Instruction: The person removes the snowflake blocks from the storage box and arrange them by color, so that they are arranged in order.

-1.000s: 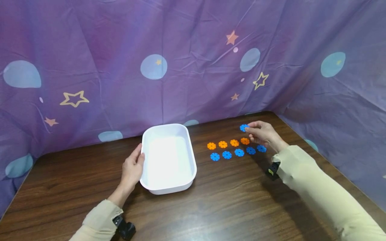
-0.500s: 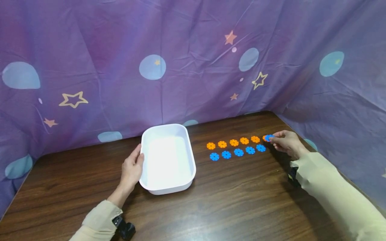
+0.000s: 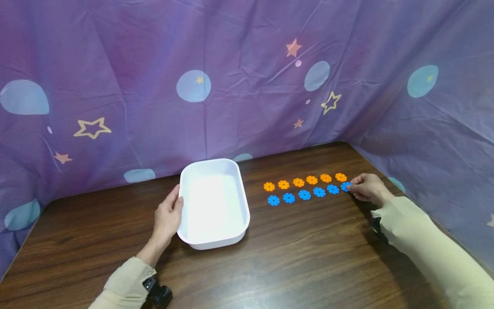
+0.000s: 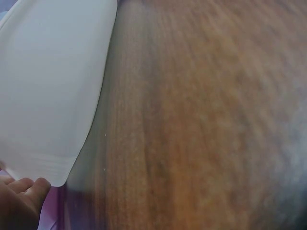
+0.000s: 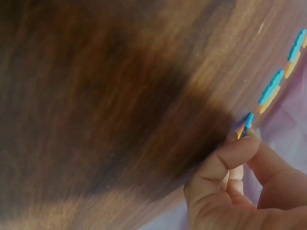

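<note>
Between thumb and fingers, my right hand (image 3: 369, 189) pinches a blue notched plastic disc (image 3: 345, 186) at the right end of a row of blue discs. In the right wrist view that disc (image 5: 248, 122) stands tilted at the fingertips, close over the table. Several matching blue discs (image 3: 305, 195) lie to its left, and a row of orange discs (image 3: 299, 183) runs just behind them. My left hand (image 3: 168, 214) holds the left side of a white rectangular tray (image 3: 214, 245), thumb at the rim. The left wrist view shows fingers at the tray's edge (image 4: 88, 124).
The dark wood-grain table (image 3: 293, 266) carries everything. A purple curtain (image 3: 154, 64) with stars and planets hangs behind it and along the right side. A black wrist camera (image 3: 159, 293) sits on the left wrist.
My right hand carried the blue disc from behind the orange row to the right, then forward to the blue row's right end. The orange discs are uncovered. The left hand and tray have stayed put.
</note>
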A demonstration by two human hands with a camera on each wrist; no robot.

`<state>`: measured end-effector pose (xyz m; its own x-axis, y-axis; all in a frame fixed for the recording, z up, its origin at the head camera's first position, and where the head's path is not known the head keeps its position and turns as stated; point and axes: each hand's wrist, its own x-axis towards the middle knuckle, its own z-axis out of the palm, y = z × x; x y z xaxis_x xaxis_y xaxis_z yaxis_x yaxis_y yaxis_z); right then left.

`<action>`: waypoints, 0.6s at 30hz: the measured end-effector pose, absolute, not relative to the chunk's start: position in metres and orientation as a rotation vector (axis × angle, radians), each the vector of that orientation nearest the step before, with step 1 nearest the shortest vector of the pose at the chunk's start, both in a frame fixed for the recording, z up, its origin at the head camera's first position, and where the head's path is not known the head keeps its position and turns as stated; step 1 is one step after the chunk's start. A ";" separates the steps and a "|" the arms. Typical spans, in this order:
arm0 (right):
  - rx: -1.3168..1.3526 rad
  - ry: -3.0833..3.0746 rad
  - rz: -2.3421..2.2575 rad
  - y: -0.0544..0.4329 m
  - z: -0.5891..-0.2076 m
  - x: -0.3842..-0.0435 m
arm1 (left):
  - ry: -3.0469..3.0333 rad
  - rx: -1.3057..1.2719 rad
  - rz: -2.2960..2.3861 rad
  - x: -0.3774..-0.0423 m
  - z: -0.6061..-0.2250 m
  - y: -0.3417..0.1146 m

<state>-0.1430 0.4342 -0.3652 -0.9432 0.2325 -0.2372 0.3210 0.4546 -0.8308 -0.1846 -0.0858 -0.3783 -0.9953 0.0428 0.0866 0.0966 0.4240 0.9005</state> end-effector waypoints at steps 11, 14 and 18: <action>0.580 2.661 -1.413 0.429 -0.367 -0.150 | -2.620 -0.115 -1.649 -0.186 -0.379 -0.089; 0.589 2.680 -1.384 0.429 -0.367 -0.151 | -2.614 -0.116 -1.670 -0.187 -0.380 -0.089; 0.571 2.711 -1.350 0.429 -0.368 -0.155 | -2.606 -0.110 -1.694 -0.185 -0.380 -0.091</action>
